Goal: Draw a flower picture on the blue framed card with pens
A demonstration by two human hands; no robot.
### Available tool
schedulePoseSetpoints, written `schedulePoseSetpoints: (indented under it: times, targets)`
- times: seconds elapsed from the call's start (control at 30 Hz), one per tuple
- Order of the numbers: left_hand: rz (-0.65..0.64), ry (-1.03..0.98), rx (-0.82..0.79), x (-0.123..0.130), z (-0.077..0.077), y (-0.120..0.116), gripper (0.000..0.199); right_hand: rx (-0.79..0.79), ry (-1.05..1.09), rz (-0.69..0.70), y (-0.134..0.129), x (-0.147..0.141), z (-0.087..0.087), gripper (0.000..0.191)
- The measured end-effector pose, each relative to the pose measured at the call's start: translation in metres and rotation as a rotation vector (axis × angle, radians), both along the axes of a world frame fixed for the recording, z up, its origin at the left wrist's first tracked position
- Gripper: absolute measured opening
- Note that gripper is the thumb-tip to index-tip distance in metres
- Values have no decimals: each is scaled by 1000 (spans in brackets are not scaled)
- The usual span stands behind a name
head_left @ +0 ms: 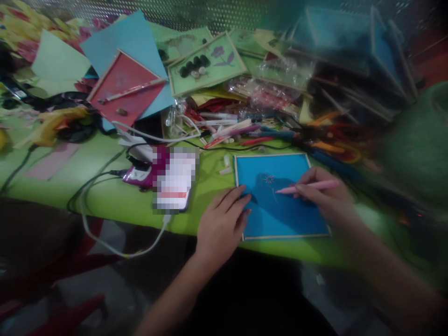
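A blue sheet (280,219) edged with thin wooden sticks lies in front of me on the green table. On it is a small drawn flower (269,179) with a thin stem line below. My right hand (320,193) is closed round a pink pen (289,190), whose tip is at the stem line. Resting flat across the sheet's left edge, my left hand (224,219) has its fingers stretched out and holds nothing.
Left of my hands lies a phone (177,179) with a white cable, beside a purple power strip (140,175). Behind are scattered pens (231,130), a red framed panel (126,86) and a green framed panel (210,67). A yellow glue gun (52,126) lies far left.
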State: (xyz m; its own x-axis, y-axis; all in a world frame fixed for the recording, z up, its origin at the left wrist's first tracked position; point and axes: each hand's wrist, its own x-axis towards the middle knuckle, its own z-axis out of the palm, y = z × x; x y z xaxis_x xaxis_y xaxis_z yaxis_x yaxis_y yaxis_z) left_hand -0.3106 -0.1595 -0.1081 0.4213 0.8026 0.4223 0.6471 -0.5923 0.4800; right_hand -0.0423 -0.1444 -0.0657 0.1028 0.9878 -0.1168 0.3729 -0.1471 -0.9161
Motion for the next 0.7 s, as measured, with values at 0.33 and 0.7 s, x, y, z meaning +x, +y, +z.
schedulePoseSetpoints:
  times: [0.33,0.7]
  targets:
    - [5,-5,-8,0,1,0,24,-7,-74,7,3,-6,3,21]
    - [-5,11,-18,0,2,0,25,-34,-45,66,2,-1,2,26]
